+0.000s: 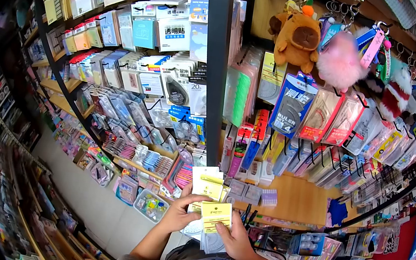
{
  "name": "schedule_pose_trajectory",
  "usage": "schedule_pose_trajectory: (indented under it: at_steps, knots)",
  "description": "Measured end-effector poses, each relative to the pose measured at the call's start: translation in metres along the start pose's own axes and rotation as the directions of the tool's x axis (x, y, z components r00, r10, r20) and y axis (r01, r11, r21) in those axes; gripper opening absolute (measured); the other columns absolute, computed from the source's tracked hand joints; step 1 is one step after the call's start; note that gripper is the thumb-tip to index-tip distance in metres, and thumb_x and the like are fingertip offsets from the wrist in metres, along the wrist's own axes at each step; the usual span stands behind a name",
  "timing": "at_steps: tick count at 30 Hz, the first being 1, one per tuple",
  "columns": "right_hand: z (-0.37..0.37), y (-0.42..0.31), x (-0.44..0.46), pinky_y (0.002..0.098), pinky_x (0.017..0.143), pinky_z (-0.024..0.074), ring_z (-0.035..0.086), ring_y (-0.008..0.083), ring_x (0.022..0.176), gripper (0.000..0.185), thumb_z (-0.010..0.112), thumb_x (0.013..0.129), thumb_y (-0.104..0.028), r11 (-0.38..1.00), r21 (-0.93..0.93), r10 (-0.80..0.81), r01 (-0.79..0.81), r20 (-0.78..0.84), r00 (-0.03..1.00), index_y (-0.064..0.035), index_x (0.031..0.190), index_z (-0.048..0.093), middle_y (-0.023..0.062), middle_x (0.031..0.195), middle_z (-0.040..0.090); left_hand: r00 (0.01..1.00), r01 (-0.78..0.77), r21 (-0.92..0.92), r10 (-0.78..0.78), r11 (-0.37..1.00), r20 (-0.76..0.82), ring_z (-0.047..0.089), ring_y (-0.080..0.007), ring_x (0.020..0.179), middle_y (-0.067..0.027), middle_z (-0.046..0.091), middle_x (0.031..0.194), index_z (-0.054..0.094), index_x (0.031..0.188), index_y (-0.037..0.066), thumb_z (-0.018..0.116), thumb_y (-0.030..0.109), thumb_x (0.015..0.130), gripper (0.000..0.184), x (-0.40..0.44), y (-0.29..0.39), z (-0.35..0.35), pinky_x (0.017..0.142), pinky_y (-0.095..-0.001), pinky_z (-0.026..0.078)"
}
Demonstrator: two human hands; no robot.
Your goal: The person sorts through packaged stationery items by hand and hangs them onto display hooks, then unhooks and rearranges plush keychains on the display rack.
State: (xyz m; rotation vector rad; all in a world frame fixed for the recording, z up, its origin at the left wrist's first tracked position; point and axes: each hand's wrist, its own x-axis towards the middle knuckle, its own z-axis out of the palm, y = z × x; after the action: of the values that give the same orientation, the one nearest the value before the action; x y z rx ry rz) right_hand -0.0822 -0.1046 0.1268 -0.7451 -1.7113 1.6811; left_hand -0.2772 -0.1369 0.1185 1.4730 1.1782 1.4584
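Near the bottom centre, in front of my body, my left hand (180,213) is closed round a few yellow-and-white packets (207,187), its thumb and fingers pressing them from the left. My right hand (236,239) pinches another yellow-topped packet (217,214) between thumb and fingers. This packet overlaps the lower part of the ones on the left. Below the yellow card its lower part looks clear, with a pale round shape inside. Small print covers the yellow cards and is too small to read.
Hanging packets fill the shelf rack (215,67) on the left. A brown plush toy (298,40) and a pink fluffy keychain (340,63) hang at the upper right. A wooden shelf (299,199) lies beyond my hands. A clear bin (150,205) stands to their left.
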Motion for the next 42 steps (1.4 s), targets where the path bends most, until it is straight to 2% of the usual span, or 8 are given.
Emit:
schedule_pose_trajectory:
  at_steps: [5,10,20,25,27,29,35,42]
  knots:
    - [-0.004,-0.017,0.004,0.0303,0.084,0.0399,0.051,0.0169,0.096,0.030,0.049,0.091,-0.013,0.987,-0.163,-0.026,0.013,-0.074,0.997,0.0025,0.114,0.038,0.0127,0.101,0.053,0.999,0.036,-0.053,-0.038,0.998,-0.031,0.032,-0.0269,0.126,-0.0145,0.034,0.133,0.062,0.103,0.006,0.069,0.003,0.071,0.033,0.000,-0.005,0.004,0.103,-0.0362,0.025]
    - [-0.006,-0.007,0.008,0.0309,0.083,0.0408,0.052,0.0173,0.093,0.028,0.049,0.091,-0.013,0.976,-0.215,0.013,-0.027,-0.069,0.998,0.0025,0.113,0.040,0.0134,0.099,0.054,0.999,0.038,0.058,-0.038,0.998,-0.010,0.035,-0.0255,0.123,-0.0133,0.040,0.127,0.063,0.101,0.006,0.069,0.009,0.076,0.027,0.003,0.001,0.012,0.100,-0.0349,0.028]
    - [-0.015,-0.006,0.018,0.0304,0.083,0.0406,0.051,0.0168,0.094,0.028,0.050,0.089,-0.012,0.979,-0.199,-0.057,0.039,-0.086,0.995,0.0026,0.112,0.042,0.0119,0.100,0.053,0.990,0.124,-0.001,-0.124,0.992,-0.073,0.041,-0.0223,0.113,-0.0104,0.046,0.114,0.061,0.093,0.006,0.067,0.006,0.076,0.018,0.005,-0.002,0.014,0.097,-0.0328,0.030]
    - [-0.045,-0.053,0.043,0.0299,0.084,0.0407,0.051,0.0157,0.095,0.028,0.051,0.088,-0.011,0.952,-0.274,-0.186,0.132,-0.180,0.966,0.0018,0.112,0.043,0.0115,0.100,0.054,0.976,0.171,-0.038,-0.175,0.985,-0.131,0.046,-0.0196,0.105,-0.0059,0.049,0.104,0.059,0.092,0.007,0.066,0.003,0.075,0.019,0.002,-0.008,0.008,0.094,-0.0307,0.031]
    - [-0.066,-0.054,0.067,0.0290,0.083,0.0412,0.051,0.0143,0.096,0.027,0.050,0.089,-0.011,0.963,-0.191,-0.234,0.190,-0.245,0.941,0.0014,0.111,0.043,0.0108,0.102,0.054,0.974,0.167,-0.052,-0.173,0.985,-0.145,0.047,-0.0189,0.103,-0.0055,0.049,0.103,0.059,0.092,0.007,0.066,0.003,0.076,0.018,0.000,-0.011,0.008,0.094,-0.0304,0.032]
    - [-0.081,-0.083,0.089,0.0286,0.084,0.0406,0.050,0.0137,0.095,0.027,0.050,0.089,-0.012,0.922,-0.333,-0.307,0.198,-0.318,0.897,0.0016,0.111,0.043,0.0096,0.101,0.054,0.974,0.163,-0.059,-0.170,0.985,-0.148,0.047,-0.0185,0.102,-0.0052,0.049,0.101,0.059,0.091,0.007,0.066,0.003,0.076,0.017,-0.002,-0.016,0.007,0.093,-0.0304,0.032]
    - [-0.095,-0.128,0.151,0.0316,0.080,0.0415,0.053,0.0182,0.086,0.024,0.050,0.089,-0.014,0.790,-0.402,-0.588,0.462,-0.289,0.755,0.0024,0.106,0.044,0.0145,0.094,0.056,0.959,0.180,-0.077,-0.193,0.981,-0.209,0.047,-0.0182,0.100,-0.0050,0.049,0.099,0.060,0.091,0.007,0.068,0.006,0.076,0.017,-0.009,-0.015,0.007,0.092,-0.0297,0.033]
    - [-0.106,-0.141,0.200,0.0339,0.081,0.0415,0.056,0.0228,0.089,0.025,0.051,0.088,-0.014,0.798,-0.443,-0.574,0.409,-0.349,0.741,0.0019,0.106,0.043,0.0171,0.097,0.058,0.950,0.168,-0.091,-0.185,0.982,-0.250,0.046,-0.0180,0.100,-0.0050,0.049,0.098,0.060,0.090,0.009,0.069,0.009,0.076,0.017,-0.016,-0.023,-0.001,0.092,-0.0298,0.033]
